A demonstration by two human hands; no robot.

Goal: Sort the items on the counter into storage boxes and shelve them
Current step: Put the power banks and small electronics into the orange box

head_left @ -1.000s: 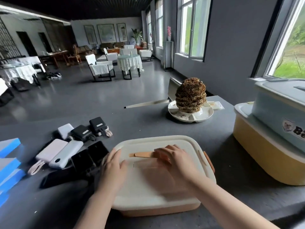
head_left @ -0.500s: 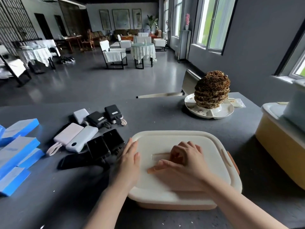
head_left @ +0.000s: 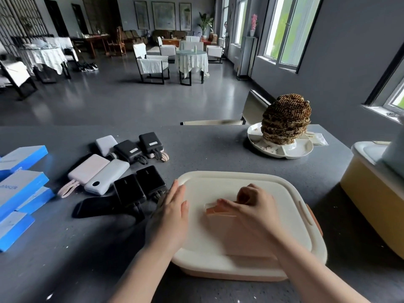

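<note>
A cream-lidded storage box (head_left: 247,217) with a peach base sits on the grey counter (head_left: 218,149) right in front of the person, its long axis running left to right. The left hand (head_left: 172,212) lies flat on the lid's left edge with its fingers straight. The right hand (head_left: 251,206) is curled over the peach handle (head_left: 215,209) at the lid's centre and grips it. Left of the box lies a cluster of power banks (head_left: 122,169), white, pink and black, mostly pointing away and slightly left; the small marks on them are too small to read. At the far left edge are blue-and-white boxes (head_left: 19,189); one carries lettering that looks like "ANKER", seen upside down. To the right stands a yellow storage box (head_left: 371,204), and behind it a divided white dish (head_left: 282,147) bearing a honeycomb nest (head_left: 286,119).
</note>
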